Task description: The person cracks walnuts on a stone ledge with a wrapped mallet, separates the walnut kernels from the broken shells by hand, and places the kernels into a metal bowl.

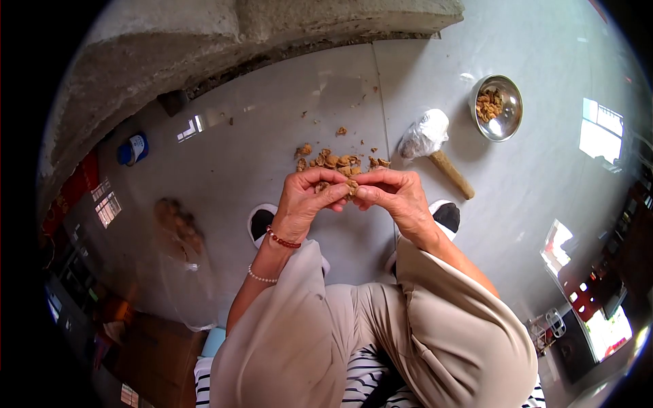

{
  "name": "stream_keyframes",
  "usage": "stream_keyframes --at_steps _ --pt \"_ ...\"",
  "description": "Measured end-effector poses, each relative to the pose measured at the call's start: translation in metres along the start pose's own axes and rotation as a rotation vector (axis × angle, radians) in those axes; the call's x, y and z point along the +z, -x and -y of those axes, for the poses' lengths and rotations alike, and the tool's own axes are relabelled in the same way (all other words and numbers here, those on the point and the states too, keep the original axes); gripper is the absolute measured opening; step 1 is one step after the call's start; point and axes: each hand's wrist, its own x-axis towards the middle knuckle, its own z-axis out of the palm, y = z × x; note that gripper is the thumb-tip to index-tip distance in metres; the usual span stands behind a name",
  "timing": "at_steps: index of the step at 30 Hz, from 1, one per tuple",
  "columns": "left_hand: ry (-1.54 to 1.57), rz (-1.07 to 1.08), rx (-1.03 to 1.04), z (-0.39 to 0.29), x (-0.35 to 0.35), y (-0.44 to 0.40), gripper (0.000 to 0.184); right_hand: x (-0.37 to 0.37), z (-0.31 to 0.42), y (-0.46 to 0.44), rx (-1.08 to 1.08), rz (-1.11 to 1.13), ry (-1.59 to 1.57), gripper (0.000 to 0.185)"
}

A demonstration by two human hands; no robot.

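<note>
My left hand (307,198) and my right hand (396,197) meet in front of my knees, each pinching at a cracked walnut (351,188) between thumb and fingers. The fingers cover part of the nut, so how much shell is still on it is hard to see. Just beyond my fingertips lies a heap of broken walnut shells (332,161) on the floor. To the right of the heap rests a hammer (451,174), its head wrapped in clear plastic. A steel bowl (510,124) farther right holds walnut kernels (488,105).
On the left, a clear plastic bag (180,228) contains what look like whole walnuts. A blue can (132,149) lies near the far left. A rough concrete block (272,27) borders the tiled floor (258,136) at the top. My shoes (262,222) flank the work spot.
</note>
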Motion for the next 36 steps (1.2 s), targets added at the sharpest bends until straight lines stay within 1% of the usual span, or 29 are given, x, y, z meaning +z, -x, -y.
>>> stream_keyframes --at_steps 3,12,21,27,30,33,36 --pt "0.014 -0.016 -0.012 0.001 0.001 0.000 0.014 0.000 -0.003 -0.001 0.015 -0.012 -0.066 0.021" --pt "0.026 -0.027 -0.030 0.004 0.005 0.002 0.011 -0.001 -0.007 -0.001 -0.051 -0.043 0.014 0.019" --pt "0.033 -0.086 0.012 0.009 0.010 0.000 0.016 -0.002 -0.010 -0.003 -0.102 -0.066 0.022 0.018" --pt "0.110 -0.103 -0.024 0.010 0.010 -0.001 0.020 -0.001 -0.013 -0.006 -0.151 -0.085 0.001 0.017" --pt "0.139 -0.096 -0.031 0.010 0.010 -0.001 0.022 -0.001 -0.016 -0.006 -0.103 -0.111 -0.061 0.018" --pt "0.144 -0.108 0.043 0.012 0.013 -0.002 0.022 -0.003 -0.017 -0.007 -0.089 -0.121 -0.094 0.019" --pt "0.150 -0.097 0.047 0.010 0.010 -0.003 0.022 -0.001 -0.019 -0.007 -0.195 -0.161 0.021 0.018"
